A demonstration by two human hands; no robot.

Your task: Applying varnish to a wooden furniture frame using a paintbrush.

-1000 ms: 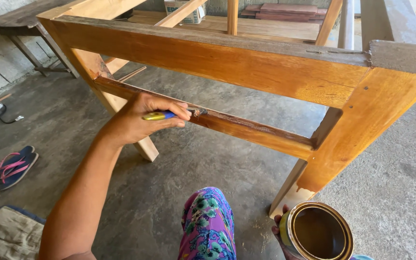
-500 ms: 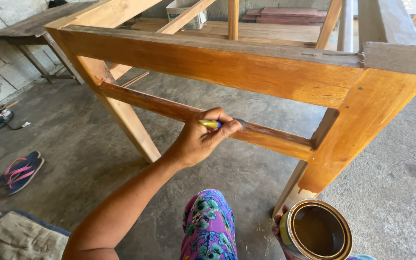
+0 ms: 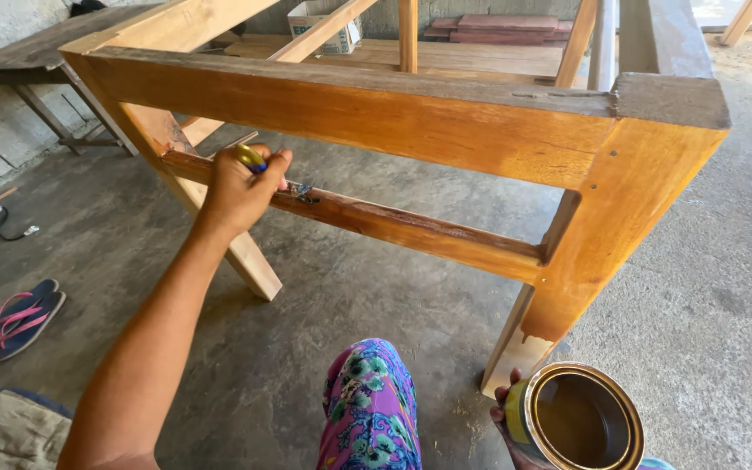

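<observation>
My left hand [image 3: 238, 190] is shut on a paintbrush [image 3: 251, 157] with a yellow and blue handle. Its bristles [image 3: 303, 191] touch the lower rail [image 3: 411, 231] of a wooden table frame [image 3: 376, 109], near the rail's left end. The rail looks dark and wet with varnish. At the bottom right, my right hand [image 3: 505, 424] holds an open can of brown varnish [image 3: 578, 419]; only its fingers show beside the can. My knee in flowered cloth [image 3: 371, 407] is between the two hands.
The frame's near right leg [image 3: 567, 270] stands just above the can. A pair of sandals [image 3: 21, 315] lies on the concrete floor at left, with cloth [image 3: 6, 431] at the bottom left. A bench [image 3: 41, 57], a box [image 3: 324, 22] and planks [image 3: 498, 24] are behind.
My left hand slid the brush right along the lower rail, then back left to near the rail's left end. The can has stayed at the bottom right.
</observation>
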